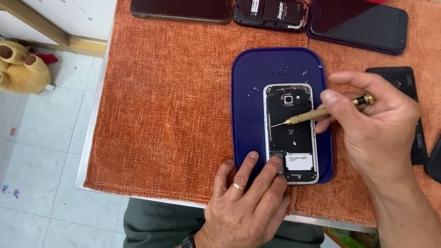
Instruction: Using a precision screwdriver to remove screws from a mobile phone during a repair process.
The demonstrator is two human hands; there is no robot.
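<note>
Gripping a brass screwdriver, the right hand seemingly touches its tip to the opened phone; the left hand presses flat fingers on the phone's lower corner.

Your table has a metal edge and is covered by an orange woven cloth. On that cloth you have a dark blue tray, three dark phones along the far edge, and another at right.

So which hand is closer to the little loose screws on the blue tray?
Right. The right hand sits just right of the loose screws, holding the screwdriver. The left hand is at the tray's near end, steadying the opened phone.
</note>
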